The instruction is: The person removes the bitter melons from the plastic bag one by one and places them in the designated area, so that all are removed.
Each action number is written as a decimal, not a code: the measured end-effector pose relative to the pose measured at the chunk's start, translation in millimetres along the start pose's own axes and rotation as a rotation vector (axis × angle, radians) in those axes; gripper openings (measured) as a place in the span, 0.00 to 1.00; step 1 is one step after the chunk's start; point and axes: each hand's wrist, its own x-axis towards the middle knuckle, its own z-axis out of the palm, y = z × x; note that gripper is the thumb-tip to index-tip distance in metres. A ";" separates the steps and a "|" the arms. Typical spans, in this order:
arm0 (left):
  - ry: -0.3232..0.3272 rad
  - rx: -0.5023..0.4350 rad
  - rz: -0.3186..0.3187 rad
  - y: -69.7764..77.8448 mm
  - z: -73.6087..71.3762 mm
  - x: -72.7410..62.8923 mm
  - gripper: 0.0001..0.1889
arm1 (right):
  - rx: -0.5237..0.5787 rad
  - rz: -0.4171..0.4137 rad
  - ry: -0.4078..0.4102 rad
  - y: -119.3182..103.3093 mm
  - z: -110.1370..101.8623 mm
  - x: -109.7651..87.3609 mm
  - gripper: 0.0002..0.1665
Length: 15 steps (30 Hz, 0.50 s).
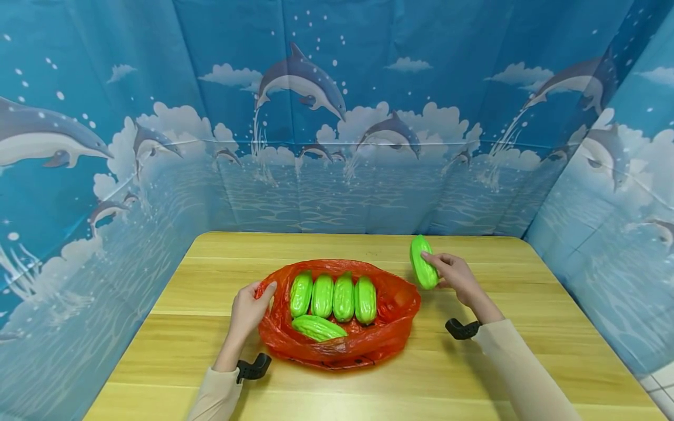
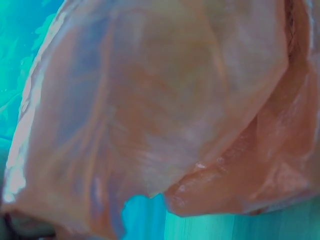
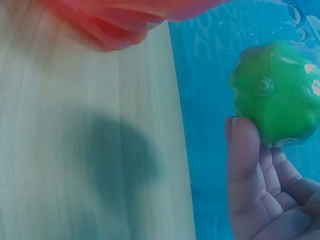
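A red plastic bag [image 1: 387, 339] lies with its mouth spread wide on the table. Inside it, several glossy green bitter melons [image 1: 322, 295] stand side by side in a row, and another bitter melon [image 1: 318, 328] lies crosswise in front of them. My left hand [image 1: 246, 311] pinches the bag's left rim between thumb and fingers; the bag's thin film [image 2: 165, 100] fills most of the left wrist view. To the right of the bag, my right hand [image 1: 459, 279] grips one more ridged bitter melon [image 3: 280, 95], held above the table with its rounded end toward the wrist camera.
The light wooden table [image 1: 174, 339] has rounded far corners. A blue curtain printed with dolphins [image 1: 326, 193] hangs behind it and along both sides. Black wrist mounts [image 1: 254, 368] sit on both forearms. White floor tiles [image 1: 664, 377] show at the lower right.
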 end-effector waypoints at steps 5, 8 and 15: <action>0.008 -0.002 0.010 0.4 0.2 0.0 0.18 | -0.012 0.001 0.011 8.1 -2.0 1.7 0.45; 0.010 -0.002 0.011 0.8 -0.1 -0.1 0.18 | -0.014 0.007 0.017 11.7 -3.8 1.8 0.45; 0.010 0.002 0.014 0.1 -0.5 -0.3 0.19 | -0.027 0.034 0.032 18.2 -7.3 1.3 0.47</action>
